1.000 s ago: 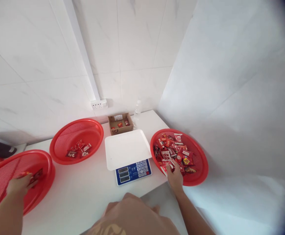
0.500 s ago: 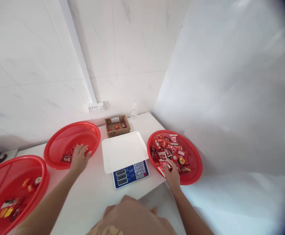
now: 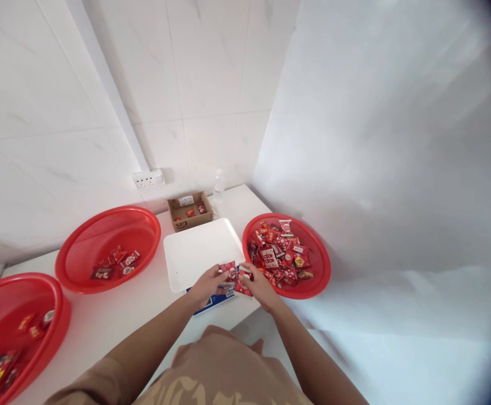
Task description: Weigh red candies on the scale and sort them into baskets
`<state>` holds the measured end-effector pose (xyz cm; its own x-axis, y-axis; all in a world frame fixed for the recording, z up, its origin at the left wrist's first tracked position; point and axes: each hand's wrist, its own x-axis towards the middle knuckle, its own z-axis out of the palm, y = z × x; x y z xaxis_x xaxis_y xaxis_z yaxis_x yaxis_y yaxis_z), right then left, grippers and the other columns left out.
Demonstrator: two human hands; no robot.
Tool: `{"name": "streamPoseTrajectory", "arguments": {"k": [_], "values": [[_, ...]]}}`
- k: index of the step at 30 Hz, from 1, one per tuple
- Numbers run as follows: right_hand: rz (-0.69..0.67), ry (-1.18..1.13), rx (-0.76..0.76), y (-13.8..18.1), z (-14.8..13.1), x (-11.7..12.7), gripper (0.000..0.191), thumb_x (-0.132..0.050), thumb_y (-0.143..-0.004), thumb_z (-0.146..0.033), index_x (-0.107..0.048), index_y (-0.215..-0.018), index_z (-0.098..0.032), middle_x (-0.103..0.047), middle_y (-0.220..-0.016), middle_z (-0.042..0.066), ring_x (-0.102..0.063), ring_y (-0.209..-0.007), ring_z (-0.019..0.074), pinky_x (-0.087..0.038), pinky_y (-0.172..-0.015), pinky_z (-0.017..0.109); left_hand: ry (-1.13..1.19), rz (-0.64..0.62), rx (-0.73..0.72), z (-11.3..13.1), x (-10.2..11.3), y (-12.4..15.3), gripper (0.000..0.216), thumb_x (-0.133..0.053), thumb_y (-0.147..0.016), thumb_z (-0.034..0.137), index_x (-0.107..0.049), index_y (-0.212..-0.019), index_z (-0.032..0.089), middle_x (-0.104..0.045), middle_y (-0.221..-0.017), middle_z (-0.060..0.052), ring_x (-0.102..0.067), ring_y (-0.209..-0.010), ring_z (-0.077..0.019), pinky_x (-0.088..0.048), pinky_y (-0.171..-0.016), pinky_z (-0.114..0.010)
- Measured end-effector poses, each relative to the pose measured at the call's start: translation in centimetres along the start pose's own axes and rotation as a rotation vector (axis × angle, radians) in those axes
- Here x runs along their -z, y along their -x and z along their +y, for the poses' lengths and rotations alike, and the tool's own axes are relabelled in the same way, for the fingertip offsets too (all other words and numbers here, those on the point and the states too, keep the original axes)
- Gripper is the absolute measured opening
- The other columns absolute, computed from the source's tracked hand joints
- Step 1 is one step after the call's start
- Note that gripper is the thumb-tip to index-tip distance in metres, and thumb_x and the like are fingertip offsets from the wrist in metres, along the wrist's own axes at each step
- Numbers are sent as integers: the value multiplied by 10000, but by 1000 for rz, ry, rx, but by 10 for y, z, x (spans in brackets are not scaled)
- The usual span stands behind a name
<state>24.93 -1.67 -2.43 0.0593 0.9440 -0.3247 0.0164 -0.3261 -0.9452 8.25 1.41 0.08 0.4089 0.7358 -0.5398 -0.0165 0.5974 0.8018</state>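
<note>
My left hand (image 3: 205, 287) and my right hand (image 3: 262, 288) are close together over the scale's front edge. Between the left fingers is a red candy packet (image 3: 228, 268). The right fingers pinch another red packet (image 3: 242, 284), nearly touching the first. Beneath them lies a blue weighing scale (image 3: 215, 301), its keypad partly hidden, with a white tray (image 3: 195, 247) on top. Beside my right hand stands a red basket (image 3: 322, 264) heaped with red-wrapped candies (image 3: 271, 257).
To the left, a red basket (image 3: 72, 243) contains several packets. Nearer is another red basket (image 3: 62, 320) with a few candies. Behind the scale sit a small cardboard box (image 3: 188, 224) and a clear bottle (image 3: 218, 185). A wall socket (image 3: 147, 179) is above the white table (image 3: 239, 199).
My left hand has left the left basket and come right, to the middle. My right hand has lifted out of the right basket and moved left, bringing a red packet.
</note>
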Motion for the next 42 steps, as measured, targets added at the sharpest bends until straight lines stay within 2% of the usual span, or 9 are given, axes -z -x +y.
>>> {"name": "streamPoseTrajectory", "arguments": {"k": [9, 15, 20, 22, 24, 28, 34, 38, 42], "values": [[35, -39, -56, -15, -4, -12, 463, -660, -641, -287, -564, -1088, -214, -649, -891, 13, -628, -774, 175, -517, -732, 340, 85, 268, -5, 3, 43, 2, 205, -623, -798, 333, -533, -922, 197, -633, -761, 3, -577, -549, -68, -480, -563, -202], [-64, -292, 83, -35, -35, -30, 783, -656, -692, -351, -290, -1384, -351, -422, -1368, 52, -561, -1088, 197, -490, -855, 361, 209, 355, -30, 21, 57, -1, 314, -548, -858, 322, -439, -1147, 266, -638, -1006, -47, -648, -767, -126, -532, -730, -299], [304, 416, 170, -55, -11, 16, 606, -512, -788, -287, -350, -1368, -215, -409, -1396, 98, -434, -1243, 212, -363, -1011, 367, 277, 499, 93, 11, 64, 5, 666, -594, -830, 294, -221, -1381, 320, -603, -1088, -96, -659, -788, -189, -549, -718, -378], [315, 815, -10, -57, 6, 49, 462, -421, -844, -282, -431, -1303, -225, -529, -1283, 91, -488, -1187, 209, -383, -978, 372, 290, 524, 85, 4, 67, 11, 596, -593, -830, 255, -296, -1346, 278, -621, -1022, -88, -662, -777, -185, -549, -710, -352], [288, 939, -174, -54, 22, 81, 356, -463, -817, -246, -561, -1156, -203, -632, -1095, 129, -570, -1065, 269, -416, -903, 437, 309, 549, 77, -2, 71, 16, 428, -579, -838, 228, -420, -1235, 230, -640, -944, -75, -661, -741, -166, -545, -686, -311], [275, 1040, -357, -52, 48, 120, 524, -638, -676, -203, -558, -1191, -147, -508, -1259, 246, -456, -1186, 393, -377, -892, 525, 305, 593, 88, -4, 78, 26, 140, -571, -841, 221, -539, -969, 173, -656, -853, -66, -643, -666, -128, -531, -629, -247], [204, 1057, -418, -71, 72, 120, 821, -711, -613, -374, -402, -1357, -219, -223, -1469, 224, -282, -1295, 434, -313, -930, 573, 285, 603, 85, -5, 82, 34, 95, -528, -860, 189, -576, -936, 156, -654, -800, -63, -637, -649, -122, -532, -611, -234], [194, 1003, -367, -77, 80, 119, 781, -724, -603, -321, -448, -1310, -136, -350, -1378, 257, -466, -1177, 370, -358, -930, 454, 290, 568, 87, -8, 80, 35, 97, -520, -865, 174, -580, -934, 140, -653, -791, -64, -634, -640, -116, -530, -609, -226], [156, 871, -294, -77, 81, 128, 626, -758, -533, -253, -593, -1128, -147, -640, -1044, 146, -609, -966, 288, -428, -842, 348, 285, 548, 101, -8, 77, 33, 97, -524, -866, 177, -583, -929, 133, -649, -787, -64, -633, -633, -116, -527, -596, -223]]}}
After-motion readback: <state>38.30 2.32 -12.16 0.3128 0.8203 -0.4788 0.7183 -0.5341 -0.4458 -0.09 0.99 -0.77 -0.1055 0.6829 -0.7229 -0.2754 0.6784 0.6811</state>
